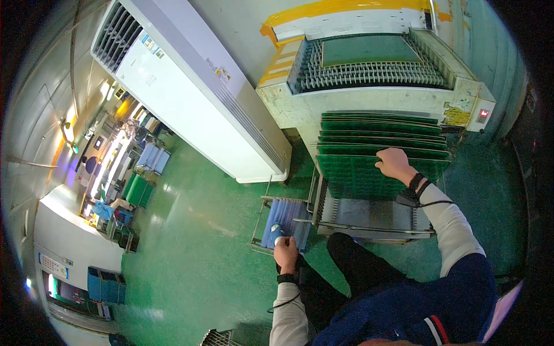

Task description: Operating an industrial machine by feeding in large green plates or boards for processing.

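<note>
My right hand (395, 164) is closed at the upper edge of the front green board (363, 176), one of several thin green panels standing in a metal rack (369, 214). The fingertips are partly hidden, but they seem to pinch that edge. Lower and to the left, my left hand (285, 254) is closed on a small blue and white thing (276, 232), too small to name surely. It hangs over a smaller wire rack (259, 225) that holds upright blue sheets (294, 216).
Behind the boards stands a pale machine (358, 95) with rows of rollers and a flat green panel (369, 51) on top. A tall white air conditioner (190, 86) rises to the left. Far left are lit workbenches with people (89, 166) and a blue bin (107, 285).
</note>
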